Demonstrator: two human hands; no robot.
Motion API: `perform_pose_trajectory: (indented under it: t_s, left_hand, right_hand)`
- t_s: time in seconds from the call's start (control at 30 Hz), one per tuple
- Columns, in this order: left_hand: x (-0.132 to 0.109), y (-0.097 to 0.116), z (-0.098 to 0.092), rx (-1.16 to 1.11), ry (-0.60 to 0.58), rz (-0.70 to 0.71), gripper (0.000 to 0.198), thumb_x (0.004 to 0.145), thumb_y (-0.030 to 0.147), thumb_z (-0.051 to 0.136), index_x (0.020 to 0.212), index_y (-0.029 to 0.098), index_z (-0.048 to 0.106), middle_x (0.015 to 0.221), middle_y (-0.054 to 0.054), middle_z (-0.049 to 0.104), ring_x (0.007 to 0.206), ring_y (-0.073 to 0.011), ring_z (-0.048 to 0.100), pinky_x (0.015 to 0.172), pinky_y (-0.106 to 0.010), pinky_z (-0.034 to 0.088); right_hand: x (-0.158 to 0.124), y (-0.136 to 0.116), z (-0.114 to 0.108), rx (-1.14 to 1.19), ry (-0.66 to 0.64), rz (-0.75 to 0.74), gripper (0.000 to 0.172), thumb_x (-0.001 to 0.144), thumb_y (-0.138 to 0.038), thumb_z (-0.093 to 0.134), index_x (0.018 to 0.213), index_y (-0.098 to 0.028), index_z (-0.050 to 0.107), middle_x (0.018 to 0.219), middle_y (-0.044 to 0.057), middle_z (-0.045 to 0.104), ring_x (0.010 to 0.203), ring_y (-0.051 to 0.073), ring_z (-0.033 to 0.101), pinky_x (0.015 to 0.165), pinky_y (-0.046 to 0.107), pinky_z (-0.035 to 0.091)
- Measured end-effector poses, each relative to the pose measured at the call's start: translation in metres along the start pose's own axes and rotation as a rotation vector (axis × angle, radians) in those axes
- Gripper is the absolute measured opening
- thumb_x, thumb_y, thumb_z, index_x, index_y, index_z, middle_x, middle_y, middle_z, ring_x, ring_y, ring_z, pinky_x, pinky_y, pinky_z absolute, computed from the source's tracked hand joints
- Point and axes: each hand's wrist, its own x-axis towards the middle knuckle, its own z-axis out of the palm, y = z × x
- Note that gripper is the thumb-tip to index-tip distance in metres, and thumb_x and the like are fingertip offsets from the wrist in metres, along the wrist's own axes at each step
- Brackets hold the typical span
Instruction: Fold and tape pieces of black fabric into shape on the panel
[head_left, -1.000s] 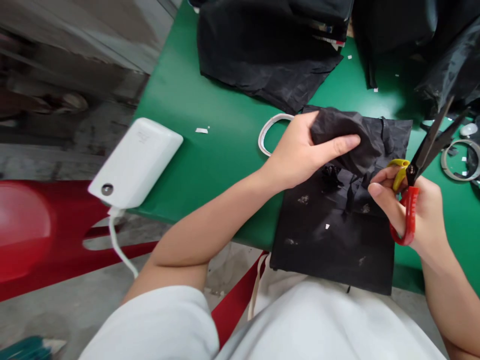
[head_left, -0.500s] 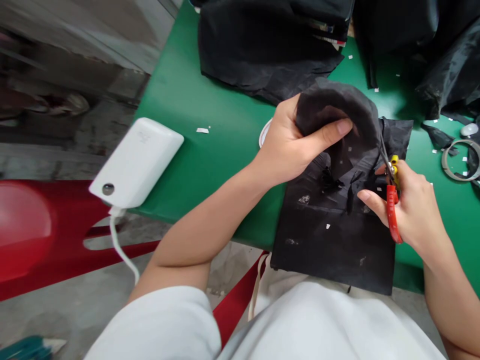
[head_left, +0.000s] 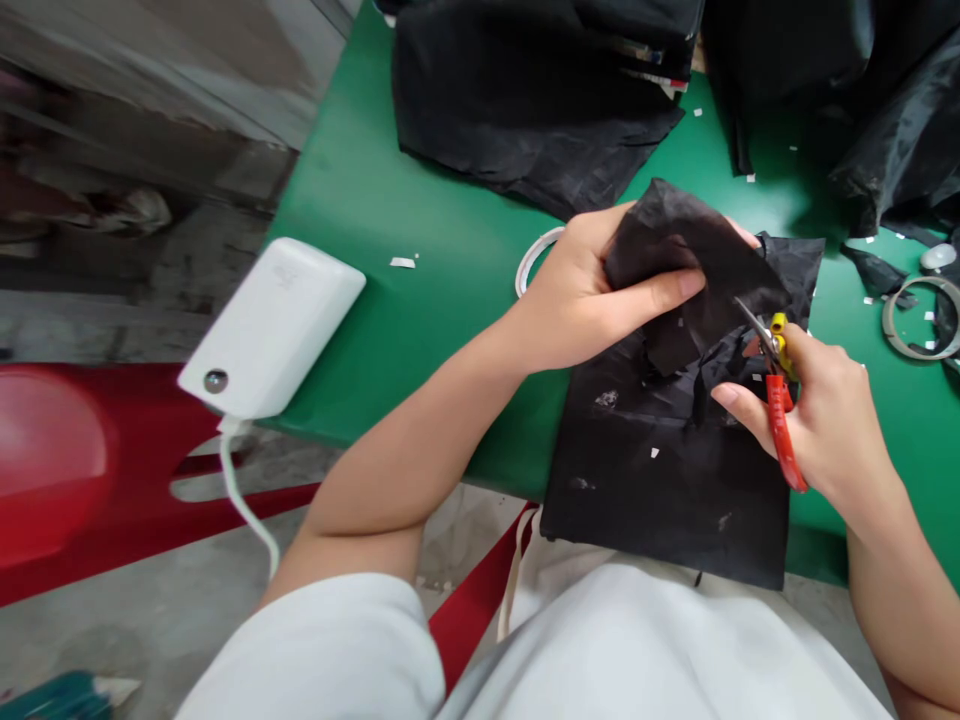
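My left hand (head_left: 592,295) is closed round a bunched fold of black fabric (head_left: 697,265), lifting it a little off the green table (head_left: 420,210). My right hand (head_left: 817,425) grips scissors (head_left: 776,400) with red and yellow handles; their blades point up and left into the fabric just under my left thumb. The rest of the black cloth piece (head_left: 667,490) lies flat at the table's near edge, flecked with small white scraps.
A white power bank (head_left: 274,325) with a cable sits at the table's left corner. A white tape ring (head_left: 536,262) peeks out behind my left hand. A grey ring (head_left: 911,318) lies at the right. Piles of black fabric (head_left: 540,90) fill the far side.
The scissors swung down from pointing up and right, and their blades now reach into the fabric. My left hand raised the bunched fold, then lowered it slightly.
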Motion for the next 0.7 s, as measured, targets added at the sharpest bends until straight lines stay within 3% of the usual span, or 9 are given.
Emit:
perform_pose_trajectory:
  t_s: [0.3, 0.5, 0.7]
  left_hand:
    - [0.0009, -0.0026, -0.0014, -0.042, 0.003, 0.011, 0.021, 0.077, 0.030, 0.069, 0.094, 0.018, 0.071, 0.094, -0.003, 0.072, 0.098, -0.0226, 0.067, 0.089, -0.037, 0.057]
    - [0.0009, -0.0009, -0.0031, -0.085, -0.028, -0.045, 0.020, 0.076, 0.033, 0.072, 0.086, 0.016, 0.073, 0.081, -0.004, 0.072, 0.082, -0.0212, 0.067, 0.078, -0.033, 0.058]
    - [0.0008, 0.0005, -0.0039, -0.066, -0.047, 0.022, 0.013, 0.080, 0.028, 0.066, 0.086, 0.020, 0.073, 0.080, 0.000, 0.072, 0.080, -0.0178, 0.069, 0.073, -0.028, 0.057]
  right_hand:
    - [-0.0016, -0.0003, 0.0000, -0.048, 0.022, -0.020, 0.046, 0.079, -0.063, 0.057, 0.068, -0.023, 0.037, 0.056, -0.004, 0.039, 0.052, 0.012, 0.032, 0.058, 0.028, 0.028]
    - [-0.0029, -0.0013, -0.0004, -0.047, -0.002, 0.022, 0.041, 0.080, -0.059, 0.056, 0.067, -0.022, 0.044, 0.056, -0.002, 0.046, 0.053, 0.013, 0.039, 0.058, 0.028, 0.030]
    - [-0.0027, -0.0012, -0.0003, -0.054, -0.030, 0.048, 0.036, 0.082, -0.053, 0.054, 0.067, -0.021, 0.052, 0.054, -0.001, 0.048, 0.054, 0.014, 0.043, 0.057, 0.028, 0.029]
